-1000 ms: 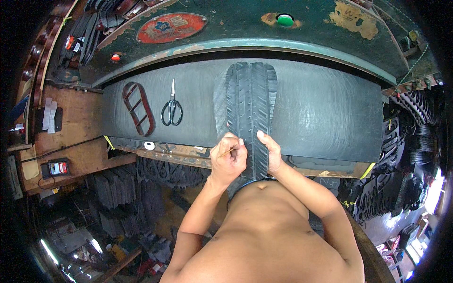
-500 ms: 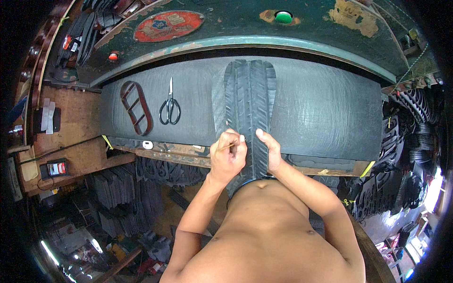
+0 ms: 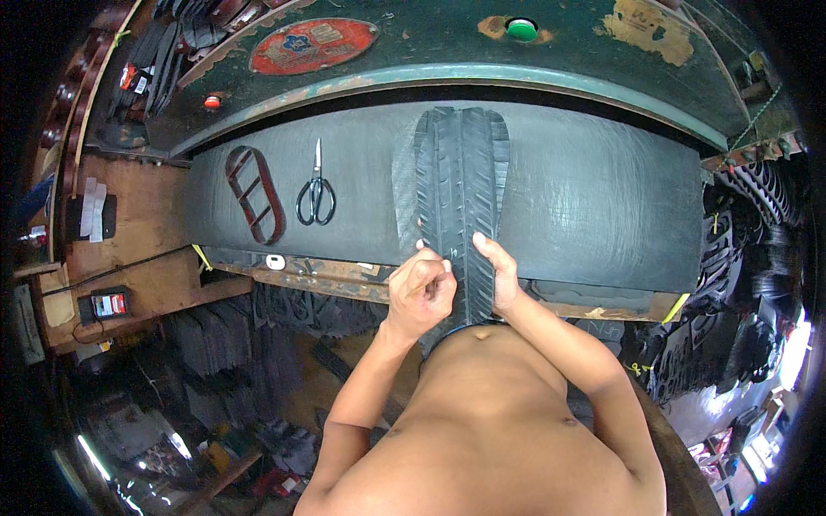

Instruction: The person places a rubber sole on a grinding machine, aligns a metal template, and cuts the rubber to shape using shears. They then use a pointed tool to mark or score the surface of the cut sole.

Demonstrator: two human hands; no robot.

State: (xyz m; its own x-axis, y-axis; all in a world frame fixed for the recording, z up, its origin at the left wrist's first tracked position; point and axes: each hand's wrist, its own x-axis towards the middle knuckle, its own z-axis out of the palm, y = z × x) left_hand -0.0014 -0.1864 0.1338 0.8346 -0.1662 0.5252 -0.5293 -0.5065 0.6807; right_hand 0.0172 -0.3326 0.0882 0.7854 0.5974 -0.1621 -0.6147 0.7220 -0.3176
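A long black rubber tread strip (image 3: 460,172) lies lengthwise on the grey mat, its near end against the person's belly. My left hand (image 3: 423,288) is curled at the strip's left edge near the front of the mat; what its fingers hold is hidden. A small pale mark (image 3: 454,253) shows on the rubber just beyond it. My right hand (image 3: 497,271) grips the strip's right edge, thumb on top. Black-handled scissors (image 3: 315,198) lie to the left, beside a dark red oval cutter frame (image 3: 254,193) with crossbars.
The grey mat (image 3: 602,193) rests under a green machine body (image 3: 430,47) with round buttons. A wooden side table (image 3: 142,215) at left carries a small device (image 3: 107,305). Dark rubber pieces (image 3: 740,258) are stacked at right and hang below the bench.
My left hand's fingers have curled differently, and the thin yellowish stick seen in them earlier is out of sight. A pale mark now shows on the strip beside them. The right hand keeps its grip.
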